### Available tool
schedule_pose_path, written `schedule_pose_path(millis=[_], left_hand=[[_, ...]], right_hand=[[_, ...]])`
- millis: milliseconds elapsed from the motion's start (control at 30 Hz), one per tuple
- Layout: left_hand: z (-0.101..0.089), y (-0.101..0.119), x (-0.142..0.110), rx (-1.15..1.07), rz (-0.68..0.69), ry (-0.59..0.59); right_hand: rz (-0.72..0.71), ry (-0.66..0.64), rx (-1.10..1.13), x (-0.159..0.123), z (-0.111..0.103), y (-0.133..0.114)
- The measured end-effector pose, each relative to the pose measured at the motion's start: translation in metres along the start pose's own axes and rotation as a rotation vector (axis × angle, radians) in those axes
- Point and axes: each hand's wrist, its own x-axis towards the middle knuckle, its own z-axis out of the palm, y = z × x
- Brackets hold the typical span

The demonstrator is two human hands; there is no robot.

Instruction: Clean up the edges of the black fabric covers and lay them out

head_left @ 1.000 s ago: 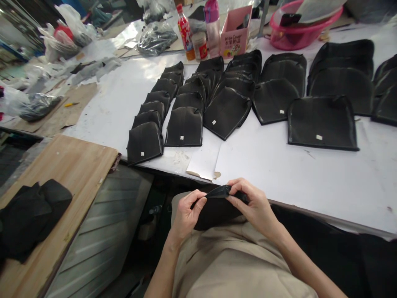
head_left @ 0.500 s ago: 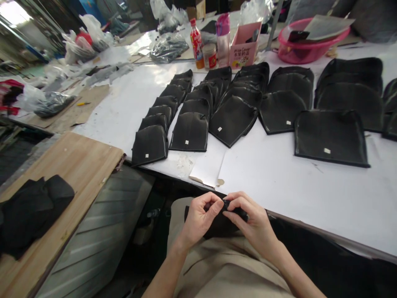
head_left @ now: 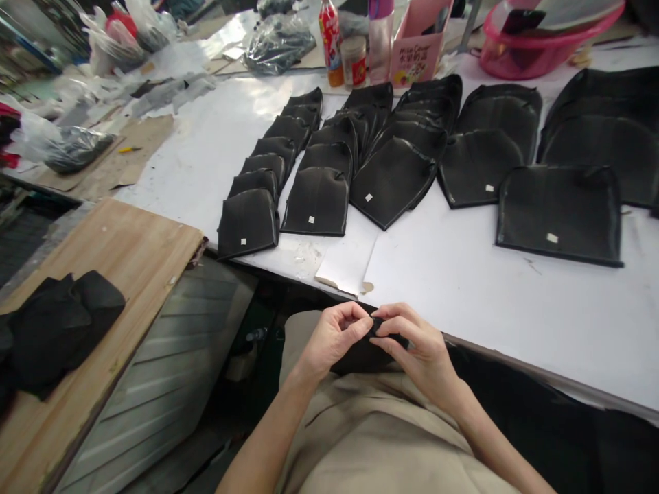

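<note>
Close to my lap, below the table's front edge, a black piece of leather-like material (head_left: 357, 358) is bunched between my hands. My left hand (head_left: 333, 339) pinches its upper edge with thumb and forefinger. On the other side my right hand (head_left: 418, 337) is closed round a folded part of it, fingertips almost touching those of the left. Most of the piece is hidden by the hands. Beyond them, flat black pieces (head_left: 315, 199) of similar material lie overlapped in rows on the white tabletop (head_left: 437, 274); the front ones carry small white stickers.
On the left a wooden board (head_left: 149, 240) bears a dark cloth heap (head_left: 62, 322). A drink bottle (head_left: 330, 41), a jar (head_left: 354, 62), a pink box (head_left: 416, 55) and a pink basin (head_left: 519, 55) stand at the back. Plastic bags (head_left: 281, 44) lie farther left.
The view has tilted down slightly, so the table things sit higher in it. Both hands keep their pinch on the black piece, with only small finger shifts.
</note>
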Motion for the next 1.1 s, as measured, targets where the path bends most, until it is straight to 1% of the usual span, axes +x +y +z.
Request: schedule_pose_path(millis=[100, 233, 300, 400, 467, 500, 667, 800, 967, 1100], left_hand=[[0.0, -0.002, 0.001, -0.012, -0.004, 0.005], [0.003, -0.002, 0.001, -0.002, -0.007, 0.021], [0.005, -0.001, 0.001, 0.004, -0.006, 0.018], [0.008, 0.002, 0.0, 0.026, -0.011, 0.01], [0.01, 0.004, 0.0, 0.051, -0.01, 0.016], [0.011, 0.004, 0.0, 0.064, -0.008, 0.019], [0.014, 0.003, 0.0, 0.114, 0.014, 0.028], [0.013, 0.001, -0.001, 0.151, 0.032, 0.029], [0.014, 0.001, -0.001, 0.203, 0.038, 0.034], [0.015, 0.002, 0.0, 0.234, 0.04, 0.046]], right_hand=[[0.019, -0.015, 0.02, 0.0, -0.001, 0.0], [0.06, 0.004, 0.09, 0.001, -0.004, -0.002], [0.134, -0.003, 0.174, 0.002, -0.006, -0.003], [0.321, -0.016, 0.327, 0.004, -0.009, -0.004], [0.413, -0.02, 0.373, 0.005, -0.01, -0.003], [0.434, -0.023, 0.379, 0.006, -0.011, -0.003], [0.438, -0.027, 0.341, 0.008, -0.011, -0.001], [0.443, -0.001, 0.323, 0.008, -0.007, 0.001], [0.473, 0.026, 0.382, 0.01, -0.006, 0.0], [0.469, 0.032, 0.392, 0.011, -0.007, 0.0]])
